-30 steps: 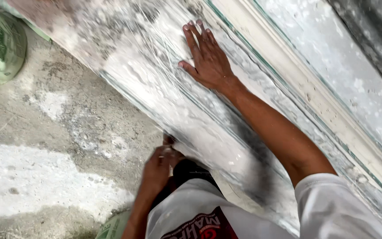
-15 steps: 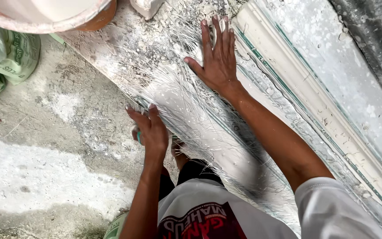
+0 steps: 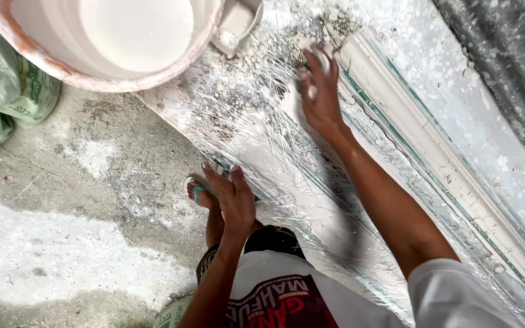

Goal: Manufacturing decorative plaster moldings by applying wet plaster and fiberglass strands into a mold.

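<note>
Since half a second ago my view has tipped up: the white bucket [image 3: 116, 36] now fills the top, and my right hand [image 3: 320, 100] has slid up the fibre-strewn slab [image 3: 274, 152], blurred. The slab is long, white with plaster and crossed by glassy strands, lying on the tabletop [image 3: 493, 140] beside a moulded white strip [image 3: 432, 158]. Both hands are empty and spread; my left hand [image 3: 235, 197] rests flat on the slab's near edge.
</note>
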